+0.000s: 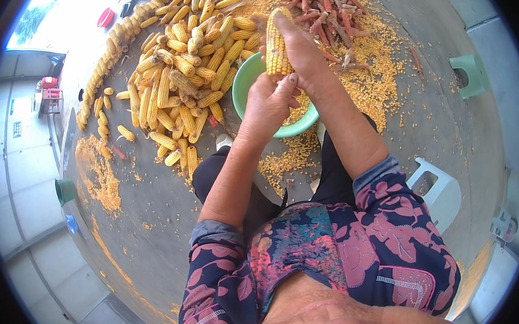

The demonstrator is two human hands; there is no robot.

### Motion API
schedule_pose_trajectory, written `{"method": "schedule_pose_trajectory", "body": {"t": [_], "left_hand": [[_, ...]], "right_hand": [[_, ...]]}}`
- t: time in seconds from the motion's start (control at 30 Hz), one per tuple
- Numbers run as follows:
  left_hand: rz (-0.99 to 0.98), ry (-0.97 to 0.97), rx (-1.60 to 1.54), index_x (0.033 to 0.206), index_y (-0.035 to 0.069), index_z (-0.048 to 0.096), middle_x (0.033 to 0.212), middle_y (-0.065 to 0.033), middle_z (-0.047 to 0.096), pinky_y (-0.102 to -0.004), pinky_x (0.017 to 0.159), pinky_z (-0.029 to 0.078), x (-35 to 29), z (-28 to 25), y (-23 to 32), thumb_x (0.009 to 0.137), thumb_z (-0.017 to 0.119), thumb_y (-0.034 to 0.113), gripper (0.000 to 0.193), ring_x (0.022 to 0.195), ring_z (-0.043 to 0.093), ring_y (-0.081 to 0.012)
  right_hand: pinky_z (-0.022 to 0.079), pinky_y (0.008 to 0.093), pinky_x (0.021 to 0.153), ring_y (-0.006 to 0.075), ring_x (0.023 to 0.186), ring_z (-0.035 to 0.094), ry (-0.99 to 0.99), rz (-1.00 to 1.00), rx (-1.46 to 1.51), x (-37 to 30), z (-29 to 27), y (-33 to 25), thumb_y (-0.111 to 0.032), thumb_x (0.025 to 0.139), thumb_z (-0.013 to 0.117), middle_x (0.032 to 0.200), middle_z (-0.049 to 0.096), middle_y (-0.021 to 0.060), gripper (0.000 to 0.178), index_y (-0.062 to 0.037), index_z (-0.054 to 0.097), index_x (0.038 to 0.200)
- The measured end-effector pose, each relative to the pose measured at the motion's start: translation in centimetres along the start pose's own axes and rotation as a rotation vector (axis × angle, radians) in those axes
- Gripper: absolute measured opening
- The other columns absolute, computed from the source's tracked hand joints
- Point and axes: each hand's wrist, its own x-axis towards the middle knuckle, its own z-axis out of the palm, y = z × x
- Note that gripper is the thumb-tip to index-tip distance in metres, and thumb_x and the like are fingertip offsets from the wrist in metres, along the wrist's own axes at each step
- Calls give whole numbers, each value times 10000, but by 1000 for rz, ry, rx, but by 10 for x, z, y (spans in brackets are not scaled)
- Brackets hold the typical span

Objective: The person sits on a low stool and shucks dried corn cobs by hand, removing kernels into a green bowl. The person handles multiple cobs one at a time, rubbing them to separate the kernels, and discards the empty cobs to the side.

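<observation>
An ear of corn (277, 44) with yellow kernels is held upright over a light green basin (297, 129). My right hand (303, 56) wraps its upper side, the thumb lying near the top. At the lower end of the ear, my left hand (267, 101) is closed, with its thumb pressed against the base next to the right palm. The basin stands between my knees, partly covered by my hands and forearms; loose kernels show inside it. Left of the basin lies a large heap of unshelled corn ears (179, 70).
Bare reddish cobs (331, 19) are piled at the far right of the basin. Loose kernels (369, 88) spread over the grey floor. A pale plastic stool (443, 192) stands by my right side, a green stool (472, 76) farther right. Ears line the far left edge.
</observation>
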Motion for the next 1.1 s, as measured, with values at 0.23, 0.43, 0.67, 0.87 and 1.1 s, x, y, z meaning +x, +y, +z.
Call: {"method": "schedule_pose_trajectory", "body": {"t": [0.23, 0.43, 0.67, 0.87, 1.1], "left_hand": [[378, 231, 420, 963, 27, 585, 705, -2, 584, -247, 524, 425, 4, 3, -21, 1079, 478, 313, 326, 568, 510, -59], [175, 259, 25, 976, 48, 584, 704, -4, 554, -215, 453, 367, 10, 4, -22, 1104, 383, 402, 427, 564, 496, -56], [-66, 49, -318, 1065, 55, 582, 840, -21, 586, -169, 454, 336, 3, -3, 2, 1084, 487, 356, 316, 597, 491, -52], [-98, 4, -606, 1113, 21, 589, 913, -43, 597, -167, 470, 391, 0, -7, 0, 1067, 519, 335, 324, 649, 520, -50], [-37, 10, -482, 1088, 33, 588, 894, -23, 599, -186, 524, 413, -2, 7, 3, 1050, 524, 326, 301, 689, 525, -57]], "right_hand": [[591, 320, 588, 176, 697, 656, 80, -3, 234, 6, 2, 9, -477, 1019, 545, 880, 635, 117, 460, -23, 532, 1092], [569, 323, 551, 186, 643, 641, 136, -123, 306, 8, 7, 18, -450, 1021, 544, 834, 620, 121, 434, -21, 523, 1089], [580, 309, 563, 186, 639, 644, 55, -85, 215, 6, 0, 13, -452, 1020, 547, 829, 620, 124, 439, -16, 529, 1072], [585, 309, 558, 189, 656, 654, 60, -43, 324, 6, 2, 3, -431, 1035, 523, 831, 623, 116, 415, -17, 541, 1066], [588, 332, 662, 190, 732, 654, -112, -92, 202, 7, -14, 5, -431, 1065, 454, 904, 638, 110, 423, -23, 560, 1097]]}}
